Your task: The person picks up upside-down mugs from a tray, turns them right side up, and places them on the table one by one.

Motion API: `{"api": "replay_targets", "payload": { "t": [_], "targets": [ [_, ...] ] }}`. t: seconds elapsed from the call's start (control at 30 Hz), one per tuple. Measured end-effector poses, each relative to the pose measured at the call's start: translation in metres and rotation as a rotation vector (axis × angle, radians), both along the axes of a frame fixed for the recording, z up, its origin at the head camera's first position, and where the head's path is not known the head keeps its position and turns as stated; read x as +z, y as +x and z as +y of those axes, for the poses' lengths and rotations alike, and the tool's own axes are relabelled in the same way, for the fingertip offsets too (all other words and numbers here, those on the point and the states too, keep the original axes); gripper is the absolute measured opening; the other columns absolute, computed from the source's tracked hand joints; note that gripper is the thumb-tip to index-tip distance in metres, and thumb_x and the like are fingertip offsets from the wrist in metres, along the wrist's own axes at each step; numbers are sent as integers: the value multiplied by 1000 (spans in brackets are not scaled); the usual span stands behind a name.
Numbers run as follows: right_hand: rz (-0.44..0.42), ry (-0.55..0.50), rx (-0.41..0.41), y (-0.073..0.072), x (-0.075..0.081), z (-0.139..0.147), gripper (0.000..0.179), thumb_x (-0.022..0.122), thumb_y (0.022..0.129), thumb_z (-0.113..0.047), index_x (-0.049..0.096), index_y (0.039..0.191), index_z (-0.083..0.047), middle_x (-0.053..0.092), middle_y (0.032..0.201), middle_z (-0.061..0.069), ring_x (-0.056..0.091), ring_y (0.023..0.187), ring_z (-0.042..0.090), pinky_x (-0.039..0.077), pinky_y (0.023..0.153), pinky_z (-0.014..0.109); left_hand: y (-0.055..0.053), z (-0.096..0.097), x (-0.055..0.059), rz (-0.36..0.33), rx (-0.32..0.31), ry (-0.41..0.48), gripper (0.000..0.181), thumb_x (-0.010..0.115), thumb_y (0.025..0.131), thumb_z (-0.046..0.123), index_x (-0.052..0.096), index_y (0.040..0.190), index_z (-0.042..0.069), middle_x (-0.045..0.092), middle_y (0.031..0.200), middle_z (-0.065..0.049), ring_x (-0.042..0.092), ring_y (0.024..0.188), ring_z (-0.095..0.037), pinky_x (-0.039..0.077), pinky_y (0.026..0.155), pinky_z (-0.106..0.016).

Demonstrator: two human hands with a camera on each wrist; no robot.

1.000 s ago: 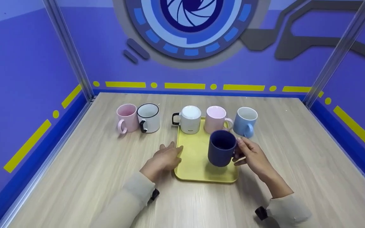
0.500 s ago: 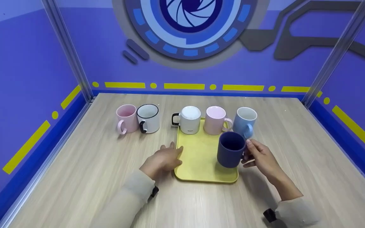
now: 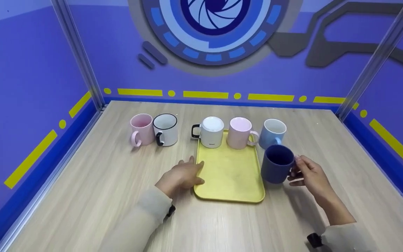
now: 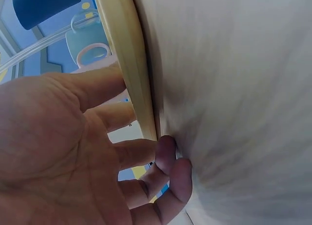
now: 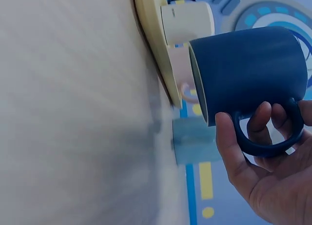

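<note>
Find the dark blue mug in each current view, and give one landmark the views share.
Head: dark blue mug right of centre, held by the right hand.
Left wrist: mug at top left, cut by the top edge.
Right wrist: mug at upper right.
Shared landmark: yellow tray.

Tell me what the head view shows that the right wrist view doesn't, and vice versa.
Only the head view shows the left hand, black-rimmed mug and leftmost pink mug. Only the right wrist view clearly shows the handle loop of the navy mug, fingertips inside. Both show the right hand, tray, navy mug, blue mug, white mug and other pink mug.
</note>
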State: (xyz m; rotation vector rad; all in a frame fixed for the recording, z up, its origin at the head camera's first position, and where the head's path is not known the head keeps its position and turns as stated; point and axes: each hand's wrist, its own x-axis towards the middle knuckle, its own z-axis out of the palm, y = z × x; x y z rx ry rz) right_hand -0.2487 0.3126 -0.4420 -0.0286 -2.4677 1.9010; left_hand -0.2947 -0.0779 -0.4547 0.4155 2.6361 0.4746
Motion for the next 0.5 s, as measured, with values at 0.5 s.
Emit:
{"api": "replay_targets", "payload": {
  "t": [0.5],
  "targets": [
    [-21, -70, -85, -5, 5, 48, 32, 46, 109, -44, 64, 98, -19, 63, 87, -7, 73, 80, 13, 64, 68, 31, 0, 0, 0, 29, 22, 23, 86, 78, 91, 44, 37, 161, 18, 20, 170, -23, 24, 155, -49, 23, 127, -59]
  ]
}}
